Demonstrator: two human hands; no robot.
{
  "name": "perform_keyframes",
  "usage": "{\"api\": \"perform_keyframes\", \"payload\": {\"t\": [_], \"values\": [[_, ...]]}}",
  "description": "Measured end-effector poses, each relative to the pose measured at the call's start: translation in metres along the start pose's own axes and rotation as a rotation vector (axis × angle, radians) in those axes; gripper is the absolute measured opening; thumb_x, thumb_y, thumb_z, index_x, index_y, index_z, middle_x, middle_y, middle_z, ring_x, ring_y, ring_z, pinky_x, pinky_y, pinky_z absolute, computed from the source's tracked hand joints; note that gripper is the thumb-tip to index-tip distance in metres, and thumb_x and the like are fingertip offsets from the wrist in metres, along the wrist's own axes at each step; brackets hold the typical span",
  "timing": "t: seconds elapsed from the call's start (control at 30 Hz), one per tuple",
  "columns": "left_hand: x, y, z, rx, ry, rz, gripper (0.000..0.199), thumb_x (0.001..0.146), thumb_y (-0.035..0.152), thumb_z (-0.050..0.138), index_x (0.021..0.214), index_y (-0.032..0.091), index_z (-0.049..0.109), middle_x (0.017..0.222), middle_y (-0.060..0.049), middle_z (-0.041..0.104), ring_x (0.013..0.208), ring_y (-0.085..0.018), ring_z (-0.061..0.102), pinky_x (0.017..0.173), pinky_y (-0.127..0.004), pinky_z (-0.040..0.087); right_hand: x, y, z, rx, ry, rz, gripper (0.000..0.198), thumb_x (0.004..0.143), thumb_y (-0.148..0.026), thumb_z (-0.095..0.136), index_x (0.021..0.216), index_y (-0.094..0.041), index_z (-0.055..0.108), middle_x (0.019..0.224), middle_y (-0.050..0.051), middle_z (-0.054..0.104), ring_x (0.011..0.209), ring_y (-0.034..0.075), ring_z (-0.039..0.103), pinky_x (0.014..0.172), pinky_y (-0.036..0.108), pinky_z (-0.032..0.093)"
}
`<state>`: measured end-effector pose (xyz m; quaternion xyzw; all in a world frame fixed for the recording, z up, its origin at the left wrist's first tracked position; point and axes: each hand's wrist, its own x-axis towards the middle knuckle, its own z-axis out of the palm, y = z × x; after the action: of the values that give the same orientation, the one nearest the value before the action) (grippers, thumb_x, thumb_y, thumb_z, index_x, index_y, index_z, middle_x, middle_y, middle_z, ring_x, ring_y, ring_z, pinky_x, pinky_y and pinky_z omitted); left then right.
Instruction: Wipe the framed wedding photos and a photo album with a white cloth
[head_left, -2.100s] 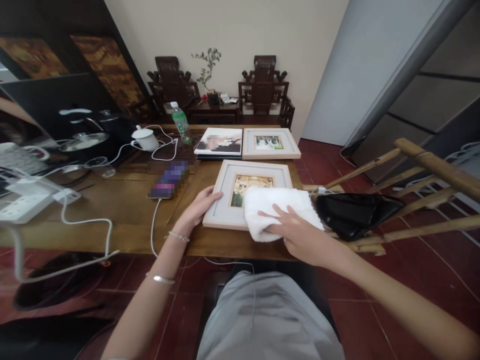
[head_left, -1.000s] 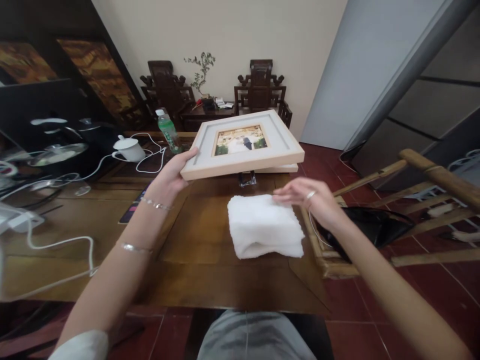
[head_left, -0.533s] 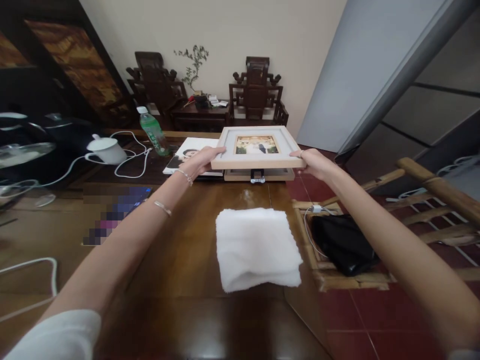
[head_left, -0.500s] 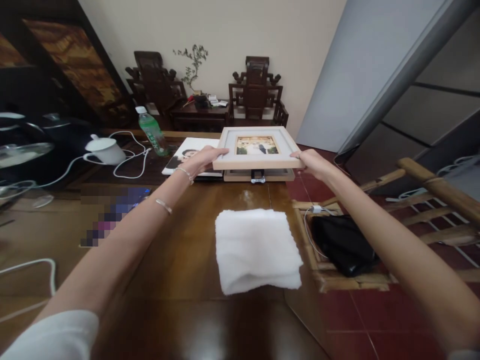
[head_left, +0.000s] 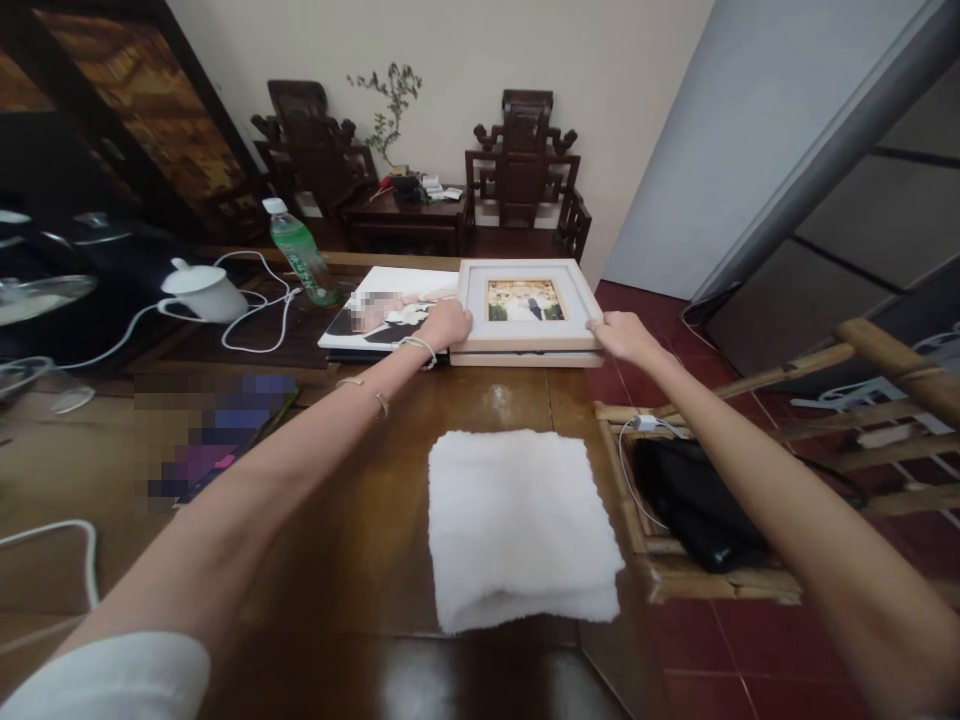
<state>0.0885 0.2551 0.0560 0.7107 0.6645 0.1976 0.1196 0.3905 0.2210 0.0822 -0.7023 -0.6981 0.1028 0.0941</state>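
A light wood picture frame (head_left: pixel 526 300) with a white mat and a small photo lies on top of another wooden frame (head_left: pixel 529 359) at the table's far edge. My left hand (head_left: pixel 448 323) is closed on the upper frame's left side, and my right hand (head_left: pixel 622 336) grips its right side near the front corner. Beside the frames, to the left, lies a flat photo panel or album (head_left: pixel 397 285) with a white and black cover. Nearer to me a folded white towel (head_left: pixel 521 525) rests on the brown wooden table (head_left: pixel 352 500).
A green-labelled bottle (head_left: pixel 302 250), a white lidded cup (head_left: pixel 204 292) and white cables stand or lie at the left. To the right, a bamboo chair (head_left: pixel 720 585) holds a black bag (head_left: pixel 686 510) and a white charger (head_left: pixel 643 423). Dark carved chairs (head_left: pixel 523 165) stand by the wall.
The upper frame has come down onto the lower one, closing the gap between them. Both hands have stayed on its sides. The view has shifted slightly.
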Motion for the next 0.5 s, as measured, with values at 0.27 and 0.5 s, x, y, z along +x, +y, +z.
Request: {"api": "perform_keyframes", "payload": {"t": [0.27,0.5], "values": [[-0.013,0.010,-0.006,0.197,-0.007,-0.057,0.051,0.095,0.028,0.042,0.124,-0.009,0.061,0.136,-0.038,0.052,0.131,-0.048,0.047,0.106,-0.055,0.036,-0.010,-0.002,0.002,-0.035,0.011,0.011,0.045,0.097,-0.038,0.042,0.112,-0.005,0.068,0.119,0.029,0.067,0.113,0.038,0.064,0.095,0.046,0.048],[-0.048,0.010,-0.026,0.125,0.051,-0.017,0.050,0.095,0.034,0.049,0.132,0.002,0.058,0.131,-0.028,0.053,0.127,-0.041,0.051,0.105,-0.049,0.042,-0.095,-0.032,0.000,0.028,0.354,-0.438,0.039,0.095,-0.027,0.042,0.129,-0.012,0.053,0.127,0.023,0.060,0.120,0.038,0.054,0.101,0.056,0.045]]}}
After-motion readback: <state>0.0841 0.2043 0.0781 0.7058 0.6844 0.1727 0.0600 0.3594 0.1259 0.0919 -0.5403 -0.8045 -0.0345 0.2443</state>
